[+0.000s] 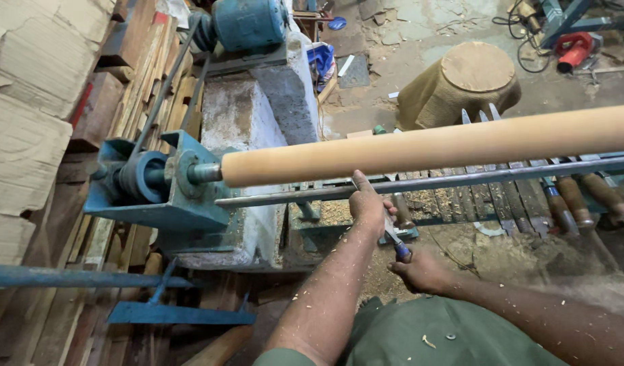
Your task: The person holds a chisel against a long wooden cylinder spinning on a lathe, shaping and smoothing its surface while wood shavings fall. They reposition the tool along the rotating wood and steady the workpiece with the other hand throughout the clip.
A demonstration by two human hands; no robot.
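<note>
A long round wooden pole (434,146) is mounted in a blue lathe headstock (169,183) and runs off to the right. Below it lies a grey steel tool rest bar (461,179). My left hand (368,207) grips the blade end of a chisel (393,234) against this bar, right under the pole. My right hand (420,271) holds the chisel's blue handle end, lower and nearer my body. Wood chips cling to both forearms.
A blue motor (247,24) sits on a concrete block (258,115) with a belt down to the pulley (142,177). Several wood-handled chisels (570,196) lie beyond the bar on the right. Planks are stacked at left, an upturned basket (461,85) stands behind, sawdust covers the floor.
</note>
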